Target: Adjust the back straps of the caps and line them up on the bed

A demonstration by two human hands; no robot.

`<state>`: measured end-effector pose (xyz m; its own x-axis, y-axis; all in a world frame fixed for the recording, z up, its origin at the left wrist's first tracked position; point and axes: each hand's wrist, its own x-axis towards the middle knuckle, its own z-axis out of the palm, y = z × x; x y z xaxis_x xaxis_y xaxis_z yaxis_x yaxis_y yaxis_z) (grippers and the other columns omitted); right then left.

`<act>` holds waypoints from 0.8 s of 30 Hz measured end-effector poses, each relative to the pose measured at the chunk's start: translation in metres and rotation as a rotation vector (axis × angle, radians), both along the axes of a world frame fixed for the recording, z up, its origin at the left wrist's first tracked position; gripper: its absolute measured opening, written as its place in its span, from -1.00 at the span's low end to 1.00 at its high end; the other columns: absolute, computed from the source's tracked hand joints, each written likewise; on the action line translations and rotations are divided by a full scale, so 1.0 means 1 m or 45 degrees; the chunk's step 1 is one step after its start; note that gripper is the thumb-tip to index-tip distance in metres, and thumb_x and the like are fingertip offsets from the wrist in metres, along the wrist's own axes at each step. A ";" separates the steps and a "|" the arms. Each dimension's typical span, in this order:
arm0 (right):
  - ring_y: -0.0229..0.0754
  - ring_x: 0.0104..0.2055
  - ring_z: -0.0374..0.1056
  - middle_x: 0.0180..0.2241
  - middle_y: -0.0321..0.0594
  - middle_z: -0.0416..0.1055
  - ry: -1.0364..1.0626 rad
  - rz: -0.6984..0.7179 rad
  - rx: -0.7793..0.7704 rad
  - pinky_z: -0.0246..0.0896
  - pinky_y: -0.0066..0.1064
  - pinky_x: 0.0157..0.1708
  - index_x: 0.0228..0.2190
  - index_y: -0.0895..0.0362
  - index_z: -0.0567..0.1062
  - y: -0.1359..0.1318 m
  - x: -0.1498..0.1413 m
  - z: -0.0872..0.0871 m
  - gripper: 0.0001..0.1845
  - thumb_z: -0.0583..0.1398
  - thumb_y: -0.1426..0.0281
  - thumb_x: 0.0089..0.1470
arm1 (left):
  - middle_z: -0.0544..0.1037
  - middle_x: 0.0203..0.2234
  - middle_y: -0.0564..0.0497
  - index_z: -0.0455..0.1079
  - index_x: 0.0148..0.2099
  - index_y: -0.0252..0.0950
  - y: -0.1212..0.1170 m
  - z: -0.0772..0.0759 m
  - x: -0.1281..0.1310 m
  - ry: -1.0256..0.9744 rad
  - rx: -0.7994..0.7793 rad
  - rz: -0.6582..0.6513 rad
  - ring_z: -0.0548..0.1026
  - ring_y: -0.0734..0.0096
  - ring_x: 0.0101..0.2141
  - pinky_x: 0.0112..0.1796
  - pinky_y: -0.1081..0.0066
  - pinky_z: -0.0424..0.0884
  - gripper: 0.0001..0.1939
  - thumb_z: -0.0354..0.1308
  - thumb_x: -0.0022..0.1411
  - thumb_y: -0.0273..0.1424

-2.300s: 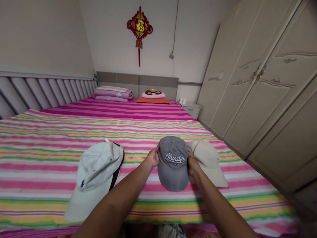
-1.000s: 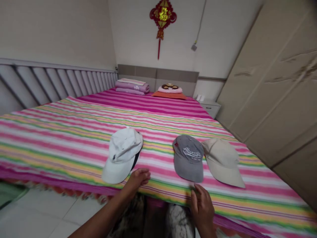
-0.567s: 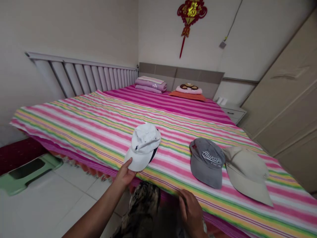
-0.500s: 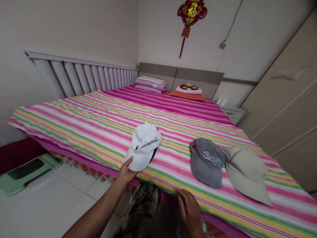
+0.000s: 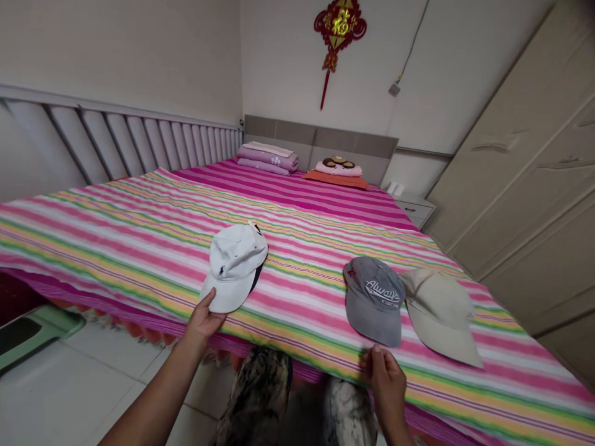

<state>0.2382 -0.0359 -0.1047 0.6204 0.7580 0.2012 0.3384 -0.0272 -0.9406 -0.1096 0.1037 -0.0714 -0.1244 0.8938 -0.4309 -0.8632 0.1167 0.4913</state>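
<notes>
Three caps lie on a striped bed (image 5: pixel 139 229) near its front edge. My left hand (image 5: pixel 203 319) grips the brim of the white cap (image 5: pixel 235 263), thumb on top of it. To the right sits a grey cap (image 5: pixel 374 298) with white lettering, and a beige cap (image 5: pixel 439 313) lies against its right side. My right hand (image 5: pixel 387 384) rests at the bed's edge just below the grey cap's brim, fingers curled, touching the sheet.
A tall beige wardrobe (image 5: pixel 525 167) lines the right side. Folded purple bedding (image 5: pixel 267 158) and a pillow (image 5: pixel 337 173) lie at the headboard, a nightstand (image 5: pixel 413 207) beyond. A green stool (image 5: pixel 28 331) stands on the tiled floor at left. My patterned trouser legs (image 5: pixel 260 396) show below.
Both hands left the grey cap and came back to the bed's edge. My left hand went to the white cap and took its brim. The view swung left, then a little right.
</notes>
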 end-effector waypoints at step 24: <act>-0.06 -0.30 0.38 -0.36 -0.09 0.48 0.680 1.005 -0.070 0.24 -0.23 -0.24 -0.26 0.16 0.45 0.019 -0.074 0.055 -0.53 0.17 0.05 -0.10 | 0.57 -0.31 -0.02 0.31 0.00 -0.27 -0.093 -0.014 0.075 -0.119 0.360 -0.539 0.51 0.27 -0.27 -0.21 0.37 0.42 -0.41 0.20 -0.15 -0.66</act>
